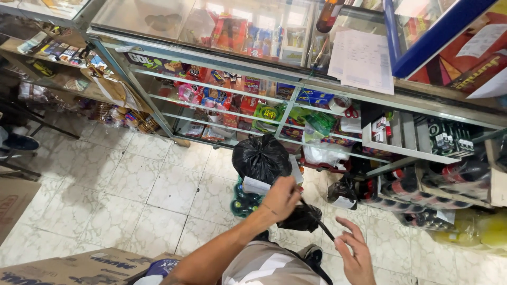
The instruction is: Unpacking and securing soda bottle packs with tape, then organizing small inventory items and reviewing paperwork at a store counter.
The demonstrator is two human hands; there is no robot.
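Slippage is your main risk here: your left hand (281, 198) is closed around the twisted neck of a small black plastic bag (303, 217), and the thin stretched strip of plastic running from that fist down toward your right hand (355, 253) looks taut enough to tear or pull free if you tug harder. Your right hand is open, fingers spread, palm up, just beside the end of the strip and holding nothing, so the bag hangs on one grip alone. If that grip lets go, the bag drops onto the floor between your feet, close to your dark shoe (313, 255).

Just beyond your left hand a larger tied black bag (261, 157) sits on a pack of green bottles (244, 201); a swing of the small bag could knock it. Right of your hands, racks of dark bottles (422, 192) stand low and near.

Underfoot is a pale marbled tile floor (132, 179), hard and likely slick. Ahead of your hands stands a glass display counter (222, 89) crammed with bright snack packets, papers (362, 60) lying on its top. Cardboard boxes (79, 266) sit below your left elbow in this narrow shop.
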